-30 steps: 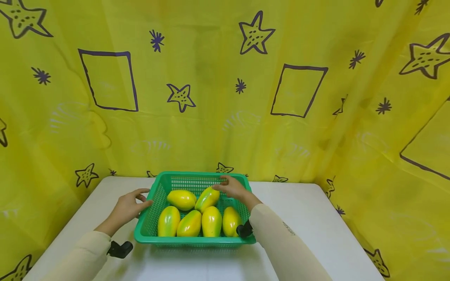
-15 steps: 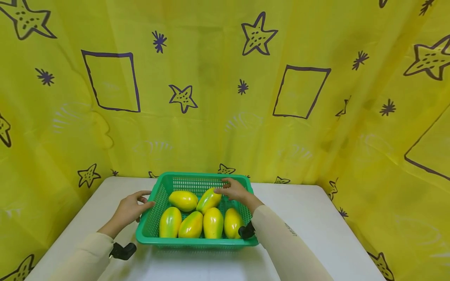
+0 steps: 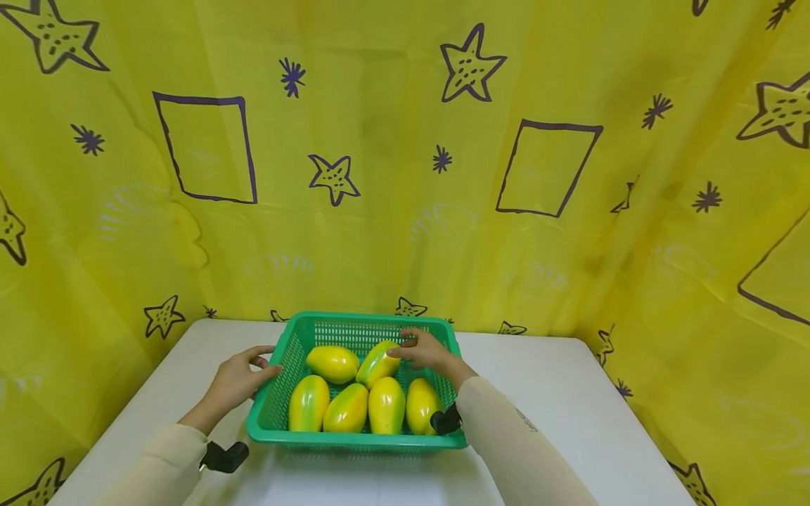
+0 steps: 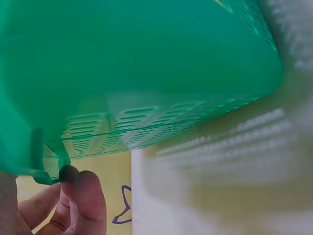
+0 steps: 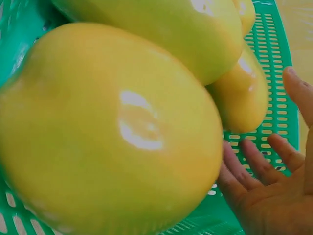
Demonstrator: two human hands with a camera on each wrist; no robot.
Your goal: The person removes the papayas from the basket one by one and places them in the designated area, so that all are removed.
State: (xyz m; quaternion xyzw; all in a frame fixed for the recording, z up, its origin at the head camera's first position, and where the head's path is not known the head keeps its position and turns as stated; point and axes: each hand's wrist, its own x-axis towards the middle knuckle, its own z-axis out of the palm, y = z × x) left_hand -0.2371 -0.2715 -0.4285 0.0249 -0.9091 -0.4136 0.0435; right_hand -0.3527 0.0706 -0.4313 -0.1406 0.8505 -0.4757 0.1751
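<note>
A green plastic basket (image 3: 357,439) with slotted walls stands on the white table and holds several yellow-green mangoes (image 3: 386,405). My left hand (image 3: 234,379) grips its left rim, thumb over the edge. In the left wrist view, curled fingers (image 4: 90,196) show right at the rim's corner. My right hand (image 3: 427,351) is inside the basket's back right part, thumb side close to the back mango (image 3: 377,363). The right wrist view shows that hand's fingers spread and slightly bent, holding nothing, beside a large near mango (image 5: 112,127).
The white table (image 3: 531,393) extends on both sides of the basket. A yellow curtain (image 3: 380,246) with drawn stars and squares hangs behind the table and along its sides. A black wrist camera (image 3: 446,420) overlaps the basket's front right corner.
My right hand has dropped slightly lower into the basket. My left hand stays at the left rim. The whole head view has shifted a little, and the mangoes keep their places.
</note>
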